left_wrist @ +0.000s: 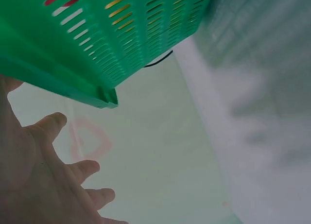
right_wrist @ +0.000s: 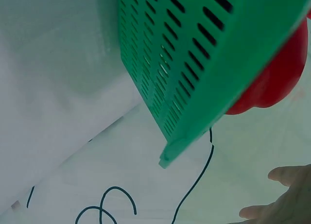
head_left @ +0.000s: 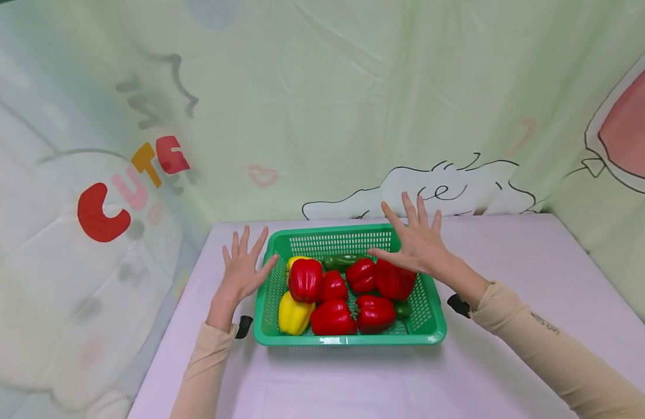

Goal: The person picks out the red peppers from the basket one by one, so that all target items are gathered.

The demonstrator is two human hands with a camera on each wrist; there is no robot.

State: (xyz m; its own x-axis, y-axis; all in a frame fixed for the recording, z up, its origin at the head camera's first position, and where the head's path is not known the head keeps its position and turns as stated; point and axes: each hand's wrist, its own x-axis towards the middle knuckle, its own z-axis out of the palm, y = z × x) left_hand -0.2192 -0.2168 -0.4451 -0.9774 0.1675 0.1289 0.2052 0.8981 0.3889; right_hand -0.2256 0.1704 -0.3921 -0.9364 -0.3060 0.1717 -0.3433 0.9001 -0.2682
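Note:
A green plastic basket [head_left: 348, 340] with slotted walls stands on the table, holding several red bell peppers [head_left: 333, 318], yellow bell peppers [head_left: 295, 313] and green vegetables. One long dark green vegetable [head_left: 341, 262] lies against the far wall. My left hand [head_left: 242, 270] hovers at the basket's left rim, fingers spread and straight, holding nothing. Over the right end my right hand [head_left: 418, 243] is likewise spread, overlapping the rim and close above a red bell pepper [head_left: 394, 280]. In the left wrist view the basket wall [left_wrist: 121, 34] rises beside the palm; the right wrist view shows the opposite wall [right_wrist: 184, 54].
The table [head_left: 333, 384] has a pale lilac cover. Printed cloth walls [head_left: 312, 116] enclose it at the back and both sides. Black wrist bands [head_left: 244, 327] show beneath the beige sleeves [head_left: 553, 343].

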